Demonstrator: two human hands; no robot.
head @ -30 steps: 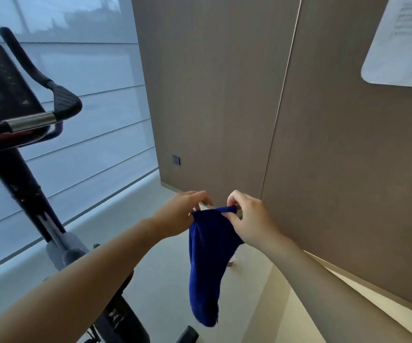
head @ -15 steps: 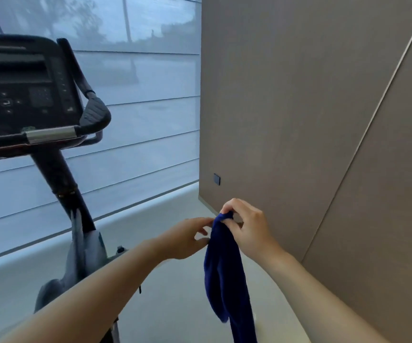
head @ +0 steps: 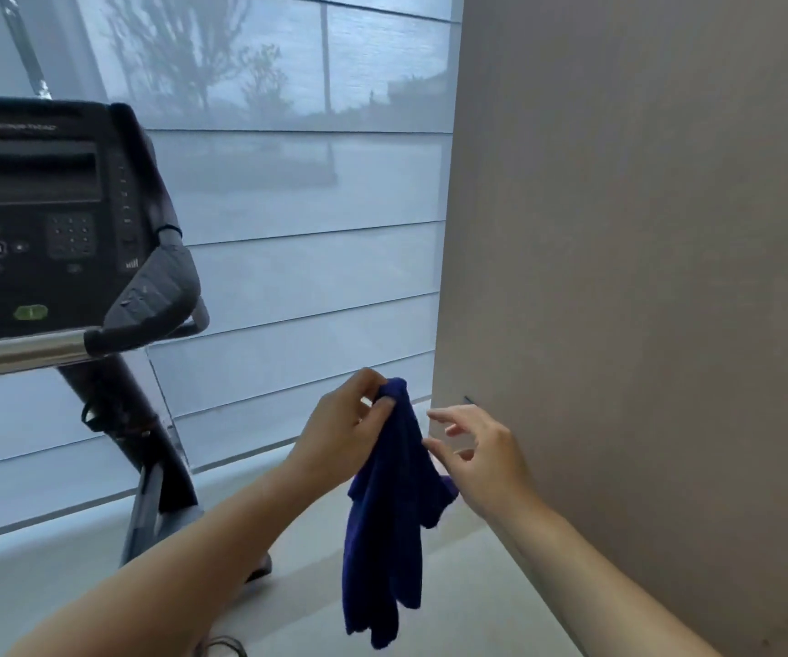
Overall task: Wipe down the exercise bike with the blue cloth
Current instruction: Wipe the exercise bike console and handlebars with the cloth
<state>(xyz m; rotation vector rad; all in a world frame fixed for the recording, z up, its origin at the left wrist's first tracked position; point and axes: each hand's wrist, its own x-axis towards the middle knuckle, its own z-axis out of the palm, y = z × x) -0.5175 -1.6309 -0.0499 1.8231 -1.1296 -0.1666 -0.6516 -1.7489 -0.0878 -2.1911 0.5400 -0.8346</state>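
The blue cloth (head: 389,509) hangs limp in front of me, pinched at its top corner by my left hand (head: 342,431). My right hand (head: 475,450) is just right of the cloth with fingers spread, brushing its edge but not gripping it. The exercise bike stands at the left: its black console (head: 37,206) with buttons and a dark screen, a black padded handlebar grip (head: 153,291) on a chrome bar (head: 18,350), and the dark stem (head: 131,433) running down to the floor. Both hands are right of the bike and apart from it.
A large window with a sheer blind (head: 297,220) fills the back. A beige panelled wall (head: 643,277) stands close on the right. Pale floor (head: 477,599) lies below my hands, with a low sill under the window.
My view swung left, bringing the bike's console further in. The cloth passed from my right hand to my left; my right hand let go and opened.
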